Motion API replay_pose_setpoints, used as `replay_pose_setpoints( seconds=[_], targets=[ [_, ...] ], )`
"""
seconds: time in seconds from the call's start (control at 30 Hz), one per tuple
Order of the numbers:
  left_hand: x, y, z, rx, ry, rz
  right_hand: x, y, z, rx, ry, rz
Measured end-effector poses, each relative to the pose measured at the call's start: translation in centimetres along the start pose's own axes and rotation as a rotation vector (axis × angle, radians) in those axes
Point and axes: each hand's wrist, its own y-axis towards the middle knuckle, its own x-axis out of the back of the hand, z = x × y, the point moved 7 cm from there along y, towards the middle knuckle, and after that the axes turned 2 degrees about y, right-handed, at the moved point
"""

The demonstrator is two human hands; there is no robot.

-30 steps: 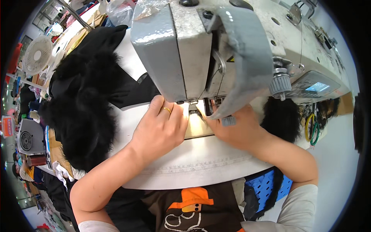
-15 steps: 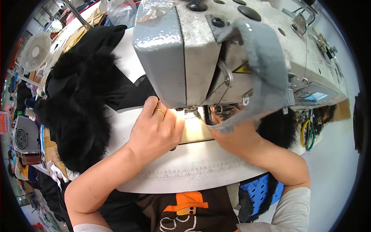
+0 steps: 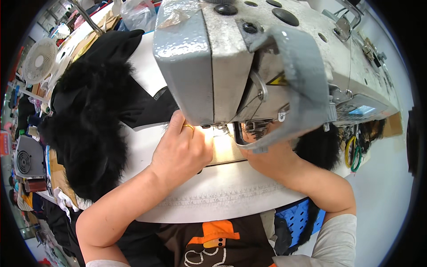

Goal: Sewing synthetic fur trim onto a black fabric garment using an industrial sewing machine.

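The head of a sewing machine (image 3: 187,80) fills the upper middle, its needle area lit above the bed. My left hand (image 3: 183,149), with a ring on one finger, is closed just left of the needle area. Its thumb meets the end of a black fabric strip (image 3: 153,109); the fingertips are partly hidden by the machine head. That strip runs left into a heap of black fabric with fur trim (image 3: 95,120). My right hand (image 3: 273,158) rests right of the needle area, its fingers mostly hidden behind a grey curved guard (image 3: 309,75).
A ruler scale marks the white machine bed (image 3: 213,211) along its near edge. Green- and yellow-handled scissors (image 3: 353,153) hang at the right, near more black fur (image 3: 318,147). A white fan (image 3: 40,61) stands far left, and a blue perforated bin (image 3: 293,222) sits below the bed.
My left hand has shifted very slightly to the right, toward the needle area. My right hand and the fur-trimmed fabric look nearly the same.
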Motion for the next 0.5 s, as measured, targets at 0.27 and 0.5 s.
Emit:
replay_pose_setpoints(
  seconds=[0.27,0.5],
  targets=[
    [-0.7,-0.1,-0.3,-0.038,0.019,0.163,-0.9,-0.4,-1.3,-0.21,0.216,0.128],
    [-1.3,0.2,-0.1,-0.039,0.04,0.267,-1.7,-1.1,-0.7,0.064,-0.138,0.055]
  ],
)
